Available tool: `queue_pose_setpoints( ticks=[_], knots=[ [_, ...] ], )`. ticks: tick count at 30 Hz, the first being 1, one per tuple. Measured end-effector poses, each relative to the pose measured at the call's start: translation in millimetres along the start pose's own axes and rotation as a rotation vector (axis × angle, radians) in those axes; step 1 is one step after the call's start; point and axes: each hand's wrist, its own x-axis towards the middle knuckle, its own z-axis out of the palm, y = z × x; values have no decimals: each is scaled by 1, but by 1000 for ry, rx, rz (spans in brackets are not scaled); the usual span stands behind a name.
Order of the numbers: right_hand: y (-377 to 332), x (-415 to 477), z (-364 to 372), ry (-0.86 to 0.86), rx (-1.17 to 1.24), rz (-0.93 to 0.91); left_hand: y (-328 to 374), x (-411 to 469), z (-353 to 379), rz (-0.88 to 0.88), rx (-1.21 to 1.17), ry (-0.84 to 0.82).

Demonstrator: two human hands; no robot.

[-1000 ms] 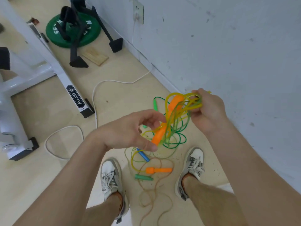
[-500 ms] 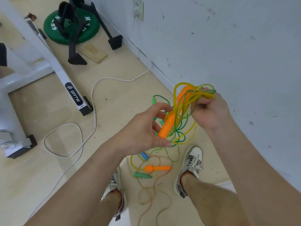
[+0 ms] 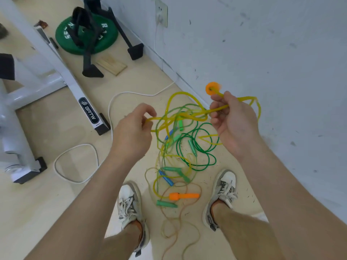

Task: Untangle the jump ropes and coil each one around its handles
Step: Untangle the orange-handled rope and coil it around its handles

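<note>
The person is standing over the tangle and holding a stretch of the yellow rope [image 3: 244, 99] roughly level between both hands. The left hand [image 3: 131, 136] is pinching it between thumb and fingertips, and the right hand [image 3: 234, 124] is gripping it in curled fingers just below one orange handle [image 3: 212, 88], which is poking up above the fist. The rest of the tangle is hanging from that stretch and trailing onto the floor [image 3: 140, 81] between the shoes [image 3: 129, 199], where the other orange handle [image 3: 185, 195] is lying beside a green handle [image 3: 166, 203]. Loops of the green rope [image 3: 204, 123] are draping across the yellow one near the right hand, and that crossing seems to be what is catching. Pulling the hands apart is probably only going to be tightening it. The better course is keeping the line slack, holding the handle end firm in the right hand, and lifting the green loops off one at a time with the left, then feeding the freed yellow length toward the handle for coiling.
</note>
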Motion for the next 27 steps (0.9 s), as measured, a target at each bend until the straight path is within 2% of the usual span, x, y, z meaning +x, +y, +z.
queue_pose_setpoints(
  ticks=[2, 3, 5, 7, 8, 11, 13, 15, 17, 19, 21, 24, 27],
  knots=[
    [0, -4, 3, -69, -6, 16, -2, -2, 4, 71, 106, -74],
    [1, -6, 5, -107, -12, 34, 0, -4, 6, 100, 47, -79],
    [1, -8, 7, -179, -1, 71, 12, -7, 5, 25, -318, -92],
    [-1, -9, 6, -245, 24, 95, 23, -5, 3, -115, -699, -181],
    [-2, -9, 6, -275, 14, 93, 26, -5, 3, -154, -768, -232],
    [0, -10, 5, -299, -143, 37, 29, -8, 5, -131, -743, -322],
    [3, -10, 6, -216, -251, -29, 28, -8, 6, -144, -631, -376],
    [2, -9, 6, -108, -241, -69, 23, -6, 3, -79, -293, -433],
    [-2, -9, 6, -62, -101, -22, 16, -7, 5, 12, 83, -509],
    [-7, -11, 7, -101, 21, 93, 13, -15, 14, 116, 236, -531],
    [-8, -15, 9, -199, 67, 219, 19, -21, 22, 200, 57, -511],
    [-8, -15, 10, -305, 137, 316, 31, -21, 23, 104, -378, -531],
    [-8, -10, 7, -253, 171, 256, 36, -20, 18, 62, -433, -580]
  ],
)
